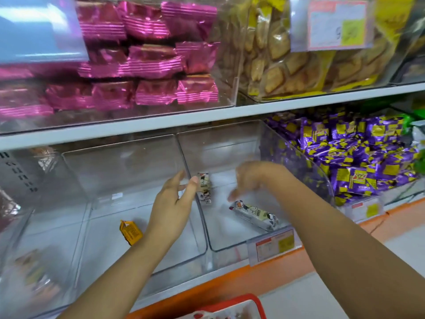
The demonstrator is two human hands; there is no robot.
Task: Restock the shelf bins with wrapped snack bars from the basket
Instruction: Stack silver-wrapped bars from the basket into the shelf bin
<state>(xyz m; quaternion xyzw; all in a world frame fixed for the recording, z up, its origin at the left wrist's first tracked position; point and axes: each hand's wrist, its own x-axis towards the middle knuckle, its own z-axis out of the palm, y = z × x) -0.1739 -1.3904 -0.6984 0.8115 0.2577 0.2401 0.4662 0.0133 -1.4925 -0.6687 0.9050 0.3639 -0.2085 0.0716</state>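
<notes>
White cartoon-printed wrapped snack bar (204, 188) stands upright just right of the left hand (174, 201), grip unclear, over a clear plastic bin (230, 247); right hand (249, 178) slack, empty.

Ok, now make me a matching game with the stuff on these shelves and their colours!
Things
1. basket rim
2. wrappers in the top left bin
3. packets in the lower right bin
4. lone small packet in the lower left bin

Colours
A. purple and yellow
B. orange-yellow
C. red
D. pink

Pairs: 1-C, 2-D, 3-A, 4-B
</notes>
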